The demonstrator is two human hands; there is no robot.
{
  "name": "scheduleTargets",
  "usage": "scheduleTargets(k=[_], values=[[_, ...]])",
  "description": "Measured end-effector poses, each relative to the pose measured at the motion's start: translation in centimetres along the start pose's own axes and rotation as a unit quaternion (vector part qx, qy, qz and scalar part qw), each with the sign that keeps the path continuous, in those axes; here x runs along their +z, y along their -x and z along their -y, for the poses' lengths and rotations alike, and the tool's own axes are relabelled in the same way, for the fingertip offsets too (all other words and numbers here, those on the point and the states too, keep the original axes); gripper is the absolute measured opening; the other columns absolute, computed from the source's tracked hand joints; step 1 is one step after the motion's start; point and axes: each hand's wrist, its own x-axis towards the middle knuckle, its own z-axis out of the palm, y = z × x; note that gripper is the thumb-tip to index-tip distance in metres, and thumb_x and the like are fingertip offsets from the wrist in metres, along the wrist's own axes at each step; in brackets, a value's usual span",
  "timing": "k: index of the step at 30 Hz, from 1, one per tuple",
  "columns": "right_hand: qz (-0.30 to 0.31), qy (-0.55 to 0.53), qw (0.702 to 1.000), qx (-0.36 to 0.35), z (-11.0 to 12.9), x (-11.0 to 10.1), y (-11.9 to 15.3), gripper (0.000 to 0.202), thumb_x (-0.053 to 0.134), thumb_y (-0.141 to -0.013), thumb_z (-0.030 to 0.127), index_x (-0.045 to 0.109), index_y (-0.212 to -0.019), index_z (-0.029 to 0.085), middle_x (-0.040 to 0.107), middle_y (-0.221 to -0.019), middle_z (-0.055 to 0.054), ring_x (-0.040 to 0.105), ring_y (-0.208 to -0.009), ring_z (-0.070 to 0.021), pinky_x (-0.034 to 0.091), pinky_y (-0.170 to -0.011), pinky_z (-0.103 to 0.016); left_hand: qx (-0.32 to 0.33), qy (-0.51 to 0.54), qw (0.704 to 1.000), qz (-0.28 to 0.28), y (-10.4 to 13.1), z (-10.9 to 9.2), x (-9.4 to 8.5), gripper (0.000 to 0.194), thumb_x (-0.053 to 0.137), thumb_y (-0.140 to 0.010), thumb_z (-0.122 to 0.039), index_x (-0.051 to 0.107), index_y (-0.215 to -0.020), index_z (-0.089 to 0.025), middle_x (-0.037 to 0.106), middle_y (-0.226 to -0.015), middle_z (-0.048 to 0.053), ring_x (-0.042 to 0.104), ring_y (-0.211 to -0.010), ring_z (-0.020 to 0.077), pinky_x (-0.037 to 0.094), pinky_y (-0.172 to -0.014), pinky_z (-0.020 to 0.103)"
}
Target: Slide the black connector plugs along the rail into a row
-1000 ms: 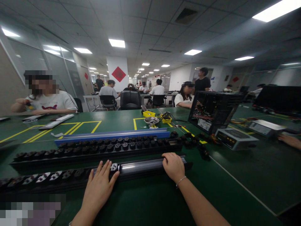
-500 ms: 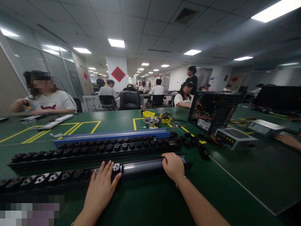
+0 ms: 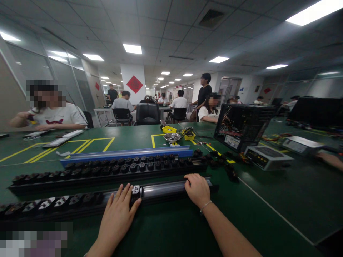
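Observation:
A long black rail (image 3: 166,190) with a shiny inner channel lies across the table in front of me. My left hand (image 3: 118,210) rests over it with fingers stretched out, its fingertips and thumb touching a small black module with a pale, reflective top (image 3: 136,191) in the channel. Near the rail's right end, my right hand (image 3: 197,189) has its fingers curled over the edge. Several similar black modules (image 3: 61,201) sit in the rail's left part. What lies under my left palm is hidden.
Behind stands a second black rail (image 3: 107,177) filled with modules, then a blue rail (image 3: 128,152). Loose modules (image 3: 232,173) lie to the right, near an open computer case (image 3: 241,125) and a power supply (image 3: 268,157). A metal bowl (image 3: 172,137) is farther back. Co-workers sit around.
My left hand and the pale-topped module have shifted slightly right along the rail. My right hand has stayed in place. A standing person in black at the back has moved left.

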Motion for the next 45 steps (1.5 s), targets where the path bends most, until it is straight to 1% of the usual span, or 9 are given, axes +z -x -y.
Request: scheduleTargets(k=[7,11,14,21,24,27,36,40,45], values=[[0.002,0.008,1.0,0.004,-0.1,0.1,0.0,0.027,0.042,-0.08,0.02,0.065,-0.095,0.022,0.067,-0.099,-0.002,0.054,-0.097,-0.0169,0.033,-0.087,-0.029,0.005,0.006,1.0,-0.013,0.1,0.1,0.2,0.064,0.031,-0.083,-0.055,0.044,-0.131,-0.015,0.041,-0.14,0.008,0.033,-0.131,0.0265,0.026,-0.106,0.047],[0.002,0.009,1.0,0.004,0.0,0.0,0.1,0.027,0.042,-0.08,0.02,0.065,-0.095,0.022,0.067,-0.099,-0.002,0.054,-0.097,-0.0164,0.034,-0.087,-0.029,0.004,0.011,1.0,-0.013,0.1,0.0,0.2,0.06,0.032,-0.083,-0.055,0.044,-0.131,-0.02,0.041,-0.14,0.007,0.033,-0.131,0.0268,0.026,-0.106,0.048],[-0.007,0.008,1.0,-0.001,0.0,0.0,0.1,0.027,0.042,-0.08,0.02,0.065,-0.095,0.023,0.067,-0.097,-0.001,0.054,-0.096,-0.0162,0.034,-0.086,-0.029,0.001,0.011,1.0,-0.015,0.1,0.0,0.3,0.06,0.033,-0.082,-0.054,0.045,-0.131,-0.022,0.041,-0.14,0.007,0.033,-0.131,0.027,0.026,-0.105,0.048],[0.002,0.01,1.0,0.0,0.2,-0.1,0.1,0.027,0.042,-0.08,0.02,0.065,-0.095,0.023,0.067,-0.099,-0.002,0.054,-0.097,-0.0163,0.034,-0.086,-0.029,0.004,0.005,1.0,-0.028,0.1,0.2,0.6,0.061,0.035,-0.081,-0.056,0.046,-0.13,-0.023,0.043,-0.139,0.007,0.033,-0.13,0.0274,0.027,-0.104,0.047],[-0.005,0.007,1.0,-0.001,0.2,0.0,0.2,0.027,0.042,-0.08,0.02,0.065,-0.095,0.022,0.067,-0.099,-0.002,0.054,-0.097,-0.0162,0.034,-0.086,-0.028,0.002,-0.002,0.999,-0.032,0.1,0.0,0.7,0.059,0.035,-0.081,-0.055,0.047,-0.129,-0.023,0.043,-0.139,0.007,0.033,-0.13,0.0279,0.026,-0.103,0.047],[-0.012,0.002,1.0,-0.004,0.1,0.1,0.2,0.027,0.042,-0.08,0.02,0.065,-0.094,0.023,0.067,-0.097,-0.001,0.054,-0.096,-0.0158,0.034,-0.087,-0.028,-0.005,-0.015,0.999,-0.032,0.1,-0.3,0.7,0.059,0.036,-0.08,-0.054,0.048,-0.128,-0.023,0.043,-0.139,0.008,0.033,-0.13,0.0293,0.026,-0.102,0.049],[-0.007,0.011,1.0,-0.008,0.2,0.1,0.2,0.027,0.042,-0.08,0.02,0.065,-0.095,0.022,0.066,-0.098,-0.002,0.054,-0.096,-0.0158,0.033,-0.087,-0.029,-0.018,-0.033,0.999,-0.02,0.0,-0.8,0.8,0.06,0.034,-0.079,-0.055,0.048,-0.128,-0.024,0.041,-0.14,0.01,0.032,-0.131,0.0308,0.024,-0.101,0.053],[-0.012,0.005,1.0,-0.016,0.1,0.1,0.2,0.027,0.043,-0.08,0.02,0.065,-0.095,0.022,0.067,-0.098,-0.002,0.054,-0.096,-0.016,0.033,-0.088,-0.029,-0.022,-0.027,0.999,-0.026,0.0,-0.9,0.9,0.059,0.034,-0.08,-0.055,0.048,-0.128,-0.025,0.041,-0.14,0.01,0.031,-0.131,0.0318,0.022,-0.101,0.055],[-0.019,-0.001,0.999,-0.029,0.0,0.1,0.2,0.028,0.04,-0.084,0.022,0.066,-0.096,0.022,0.067,-0.098,-0.003,0.054,-0.096,-0.0162,0.032,-0.091,-0.03,-0.007,-0.017,0.999,-0.038,0.1,-0.8,1.0,0.056,0.035,-0.081,-0.052,0.051,-0.126,-0.021,0.041,-0.139,0.012,0.031,-0.131,0.0323,0.019,-0.102,0.058]])
